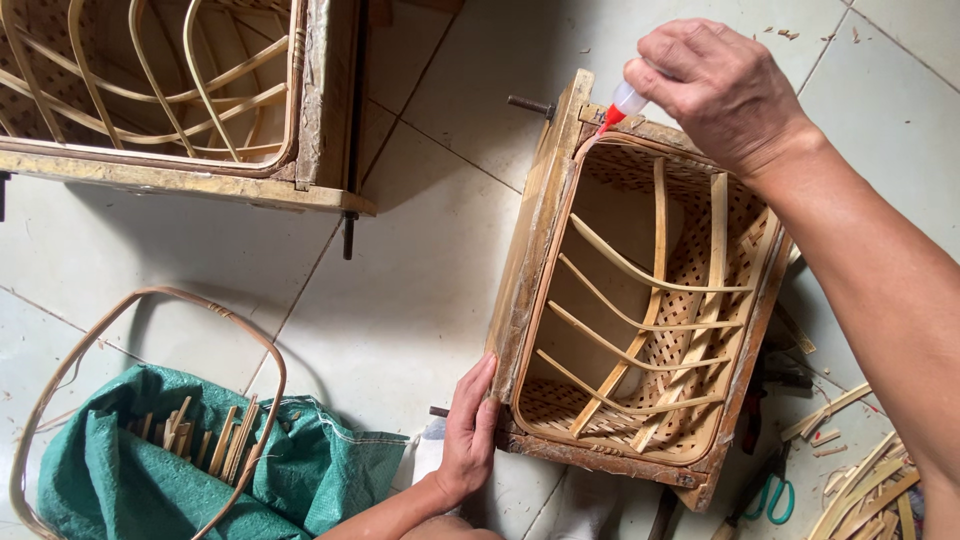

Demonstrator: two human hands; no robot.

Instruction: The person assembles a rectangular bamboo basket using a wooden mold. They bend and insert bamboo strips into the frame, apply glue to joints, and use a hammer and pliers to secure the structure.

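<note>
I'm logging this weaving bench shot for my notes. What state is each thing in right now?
Right hand: closed on glue bottle, tip down.
Glue bottle: tilted, red nozzle at basket rim corner.
Woven basket: seated in wooden mould frame, bamboo strips bowed across inside.
Left hand: flat against the frame's near corner.
Second basket in frame: untouched, top left.
Green sack: open, holding short bamboo sticks.
Bamboo hoop: lying over the sack.

Right hand (722,88) pinching, left hand (468,432) flat
</note>
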